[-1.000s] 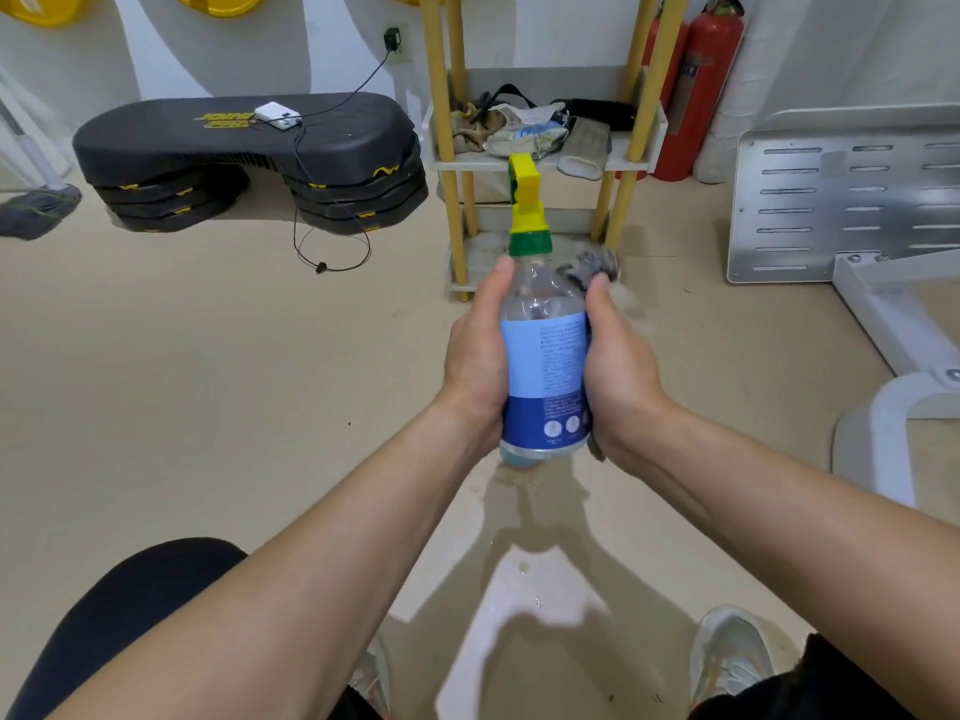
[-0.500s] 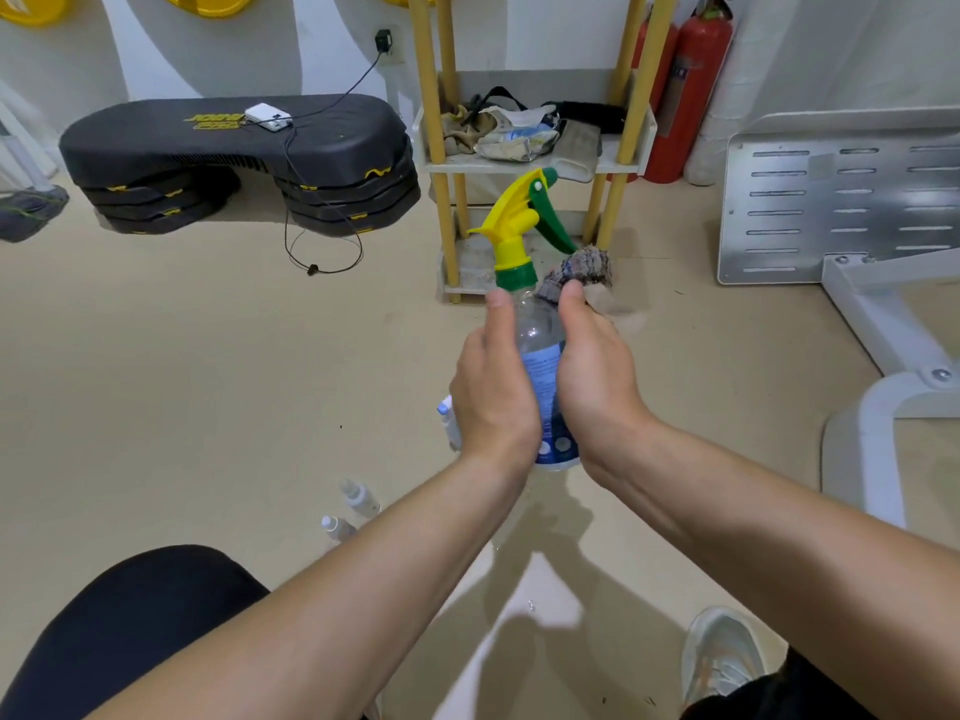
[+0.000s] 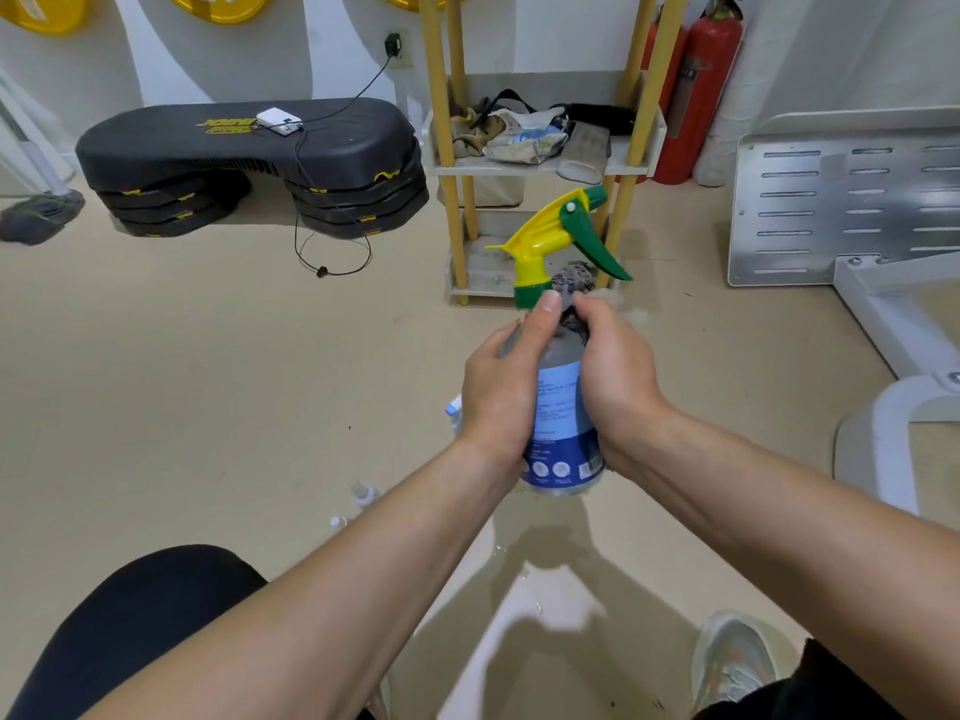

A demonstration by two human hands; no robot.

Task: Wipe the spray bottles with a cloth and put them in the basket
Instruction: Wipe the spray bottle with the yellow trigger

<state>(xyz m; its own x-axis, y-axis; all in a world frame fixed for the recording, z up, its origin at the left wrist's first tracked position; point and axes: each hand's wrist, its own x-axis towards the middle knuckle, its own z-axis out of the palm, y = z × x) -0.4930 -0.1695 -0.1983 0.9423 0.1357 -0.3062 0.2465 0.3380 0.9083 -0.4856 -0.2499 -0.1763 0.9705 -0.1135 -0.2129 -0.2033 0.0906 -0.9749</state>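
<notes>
Left hand [image 3: 501,387] gripping spray bottle [image 3: 561,407], right hand [image 3: 613,371] pressing cloth [image 3: 571,288] against neck

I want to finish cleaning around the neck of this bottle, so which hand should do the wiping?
Probably the right hand. It already has the cloth bunched against the bottle just under the sprayer. The left hand is wrapped around the bottle's body, so it suits steadying.

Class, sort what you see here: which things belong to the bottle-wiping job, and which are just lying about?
Job: spray bottle, cloth, left hand, right hand.

Lying about: fire extinguisher, black step platform, shelf clutter, charger cable.
</notes>
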